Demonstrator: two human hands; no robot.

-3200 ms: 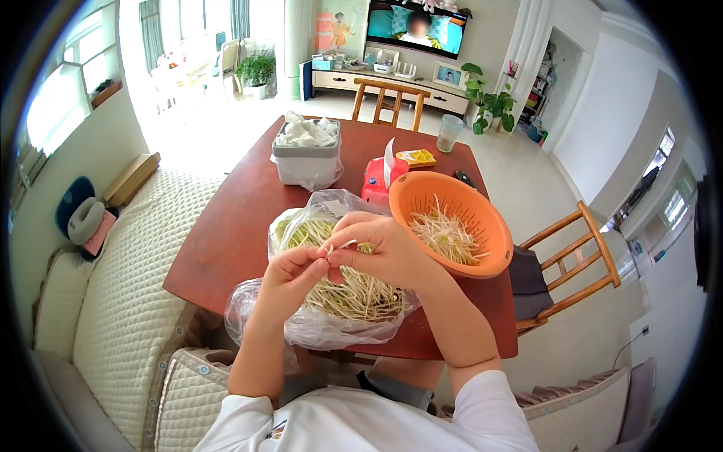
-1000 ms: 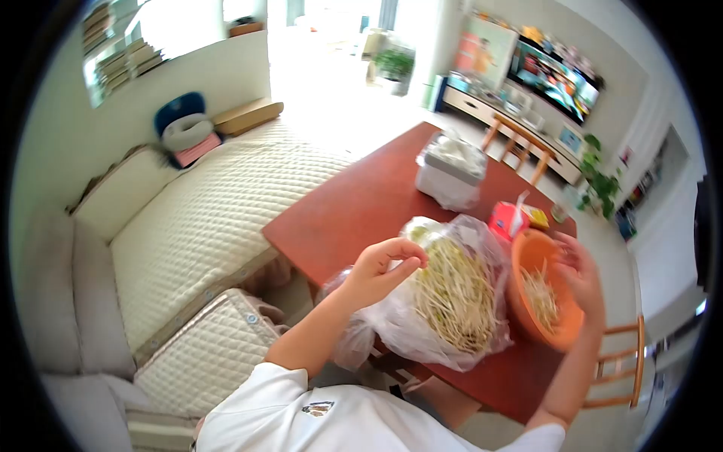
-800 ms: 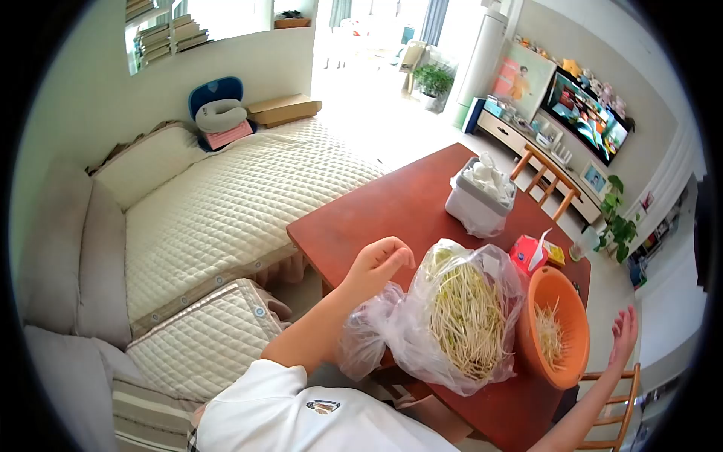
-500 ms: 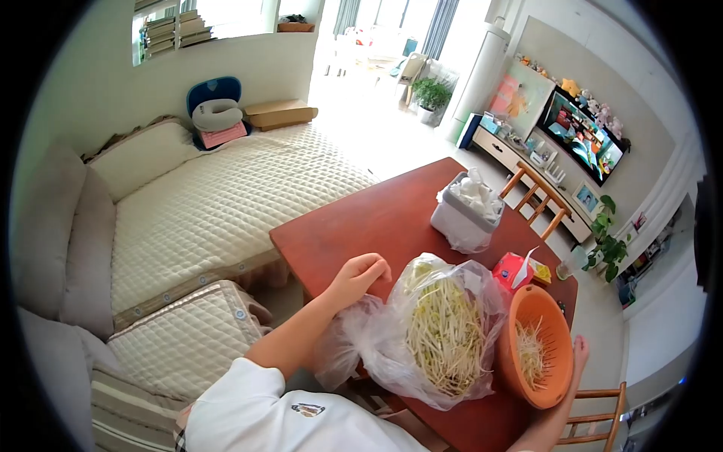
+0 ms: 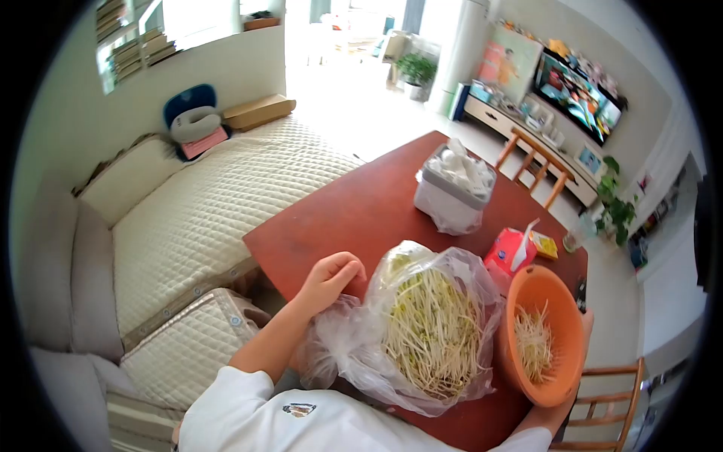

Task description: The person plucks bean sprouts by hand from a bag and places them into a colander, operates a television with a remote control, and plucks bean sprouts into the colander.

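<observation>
The left hand is loosely curled near the bag, any contents unseen; the right hand lies largely hidden, its grip indiscernible, right of the basket.

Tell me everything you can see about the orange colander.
The orange colander looks like plastic: round, deep, with narrow slots in its wall. Its mouth faces up, and pale bean sprouts lie heaped inside. It sits at the right side of the table, beside the clear bag. The right hand is at its outer side, mostly hidden, so its grip is unclear.
</observation>
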